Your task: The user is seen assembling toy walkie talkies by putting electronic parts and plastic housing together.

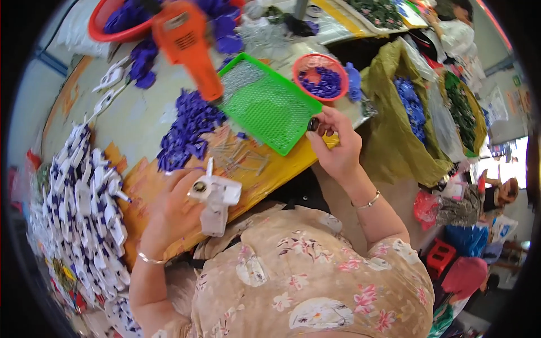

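My left hand (172,205) is closed round a white plastic housing (218,197) with a round hole at one end, just above the table's front edge. Between the thumb and fingers of my right hand (341,143) is a small dark round part (313,124), too small to name. That hand is beside the near right corner of a green mesh tray (270,121), which has small greyish parts heaped at its far end. An orange electric screwdriver (186,48) hangs over the table, beyond my left hand. Left of the tray lies a pile of purple plastic pieces (191,129).
Loose pale rods (239,155) lie in front of the tray. A pink basket (321,59) of small purple parts stands behind it. White-and-purple assemblies (84,203) are heaped at left. A red basin (101,28) is at the far left; an olive sack (389,112) stands right.
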The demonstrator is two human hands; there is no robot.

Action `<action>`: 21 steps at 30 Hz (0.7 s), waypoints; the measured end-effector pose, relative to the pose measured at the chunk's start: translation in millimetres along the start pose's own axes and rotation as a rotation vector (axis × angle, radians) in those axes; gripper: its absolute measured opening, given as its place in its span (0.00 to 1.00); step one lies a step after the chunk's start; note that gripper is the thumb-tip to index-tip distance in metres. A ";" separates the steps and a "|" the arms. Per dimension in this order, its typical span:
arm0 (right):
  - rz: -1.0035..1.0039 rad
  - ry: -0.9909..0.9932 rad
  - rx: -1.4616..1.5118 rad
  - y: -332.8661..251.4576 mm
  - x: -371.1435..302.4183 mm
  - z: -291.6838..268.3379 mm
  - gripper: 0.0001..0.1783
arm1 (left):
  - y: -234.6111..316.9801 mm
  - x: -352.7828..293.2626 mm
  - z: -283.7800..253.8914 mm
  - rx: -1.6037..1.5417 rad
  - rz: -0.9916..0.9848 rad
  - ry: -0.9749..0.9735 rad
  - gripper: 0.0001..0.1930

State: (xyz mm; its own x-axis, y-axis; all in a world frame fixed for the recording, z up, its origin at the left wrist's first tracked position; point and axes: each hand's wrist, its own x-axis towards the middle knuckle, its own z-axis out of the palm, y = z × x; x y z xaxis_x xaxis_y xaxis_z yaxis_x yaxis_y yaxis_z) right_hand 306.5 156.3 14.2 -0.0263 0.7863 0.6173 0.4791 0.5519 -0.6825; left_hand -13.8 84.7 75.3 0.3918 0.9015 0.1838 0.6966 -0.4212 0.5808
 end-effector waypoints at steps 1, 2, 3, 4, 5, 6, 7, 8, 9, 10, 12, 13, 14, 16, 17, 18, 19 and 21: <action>-0.046 -0.065 0.017 -13.9 1.1 6.6 0.27 | 0.0 -2.1 9.6 -0.152 -0.069 -0.003 0.24; -0.109 -0.146 0.065 -32.7 4.5 16.3 0.27 | 2.2 -10.7 16.8 -0.291 -0.160 0.024 0.21; -0.151 -0.250 0.090 -50.8 5.7 24.9 0.26 | 15.8 -9.7 21.0 -0.443 -0.246 0.082 0.17; -0.218 -0.347 0.079 -61.0 2.1 32.9 0.26 | 25.2 -4.7 24.5 -0.545 -0.278 0.099 0.14; -0.296 -0.427 0.060 -74.8 0.2 40.1 0.27 | 26.0 -5.3 34.8 -0.477 -0.195 0.193 0.12; -0.342 -0.484 0.065 -80.7 -3.9 46.4 0.27 | 32.6 0.5 30.1 -0.446 -0.237 0.080 0.11; -0.404 -0.538 0.086 -84.4 -7.8 56.4 0.27 | 36.1 -1.7 36.7 -0.648 -0.203 0.192 0.08; -0.515 -0.524 0.085 -87.8 -8.4 65.7 0.28 | 31.7 -4.6 46.7 -0.727 -0.222 0.270 0.06; -0.474 -0.549 0.100 -88.5 -13.4 69.4 0.28 | 32.1 -8.7 42.6 -0.783 -0.159 0.337 0.06; -0.439 -0.576 0.099 -97.8 -15.2 71.4 0.29 | 23.1 -14.0 50.6 -0.759 -0.102 0.417 0.05; -0.367 -0.678 0.197 -103.1 -20.3 83.8 0.31 | 14.5 -33.6 51.6 -0.769 -0.256 0.406 0.05; -0.423 -0.739 0.208 -112.9 -17.7 90.7 0.32 | 13.5 -46.1 50.5 -0.948 -0.320 0.469 0.06; -0.471 -0.796 0.211 -126.0 -14.4 96.4 0.33 | 13.6 -63.2 39.4 -0.941 -0.380 0.565 0.06; -0.510 -0.855 0.235 -135.8 -14.4 106.0 0.32 | 1.1 -106.2 18.8 -0.989 -0.477 0.775 0.06; -0.487 -0.905 0.232 -136.2 -15.3 110.2 0.31 | -6.0 -131.0 0.8 -0.920 -0.529 0.897 0.05; -0.464 -0.952 0.224 -138.0 -17.1 114.0 0.30 | -15.6 -158.4 -15.8 -0.849 -0.605 1.003 0.05; -0.434 -0.954 0.207 -143.1 -19.5 116.3 0.26 | -26.6 -188.5 -29.6 -0.791 -0.653 1.138 0.05; -0.430 -0.987 0.194 -140.5 -25.8 120.5 0.24 | -36.4 -245.6 -62.2 -0.816 -0.727 1.497 0.03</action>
State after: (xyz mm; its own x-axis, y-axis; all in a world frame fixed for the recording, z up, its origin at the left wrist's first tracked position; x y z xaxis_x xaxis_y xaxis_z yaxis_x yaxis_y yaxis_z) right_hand 134.2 92.0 47.0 -0.8913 0.3463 0.2925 0.1177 0.7999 -0.5884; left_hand -172.8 -115.2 58.3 -0.9249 0.3771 -0.0490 -0.1415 -0.2219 0.9648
